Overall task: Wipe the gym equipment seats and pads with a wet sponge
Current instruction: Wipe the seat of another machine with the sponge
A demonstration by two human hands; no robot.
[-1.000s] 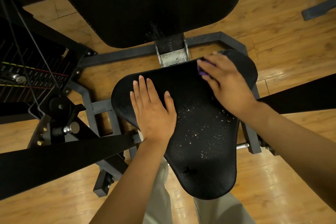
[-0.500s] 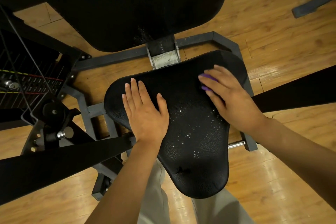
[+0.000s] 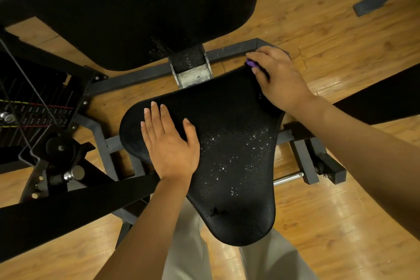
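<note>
Right hand (image 3: 280, 79) has moved from the seat's middle-right up to its far right corner, fingers curled round the purple sponge (image 3: 251, 63), pressing it at the seat (image 3: 227, 143) edge. Left hand (image 3: 169, 141) stays flat on the seat's left side, fingers straight. Water droplets speckle the centre.
</note>
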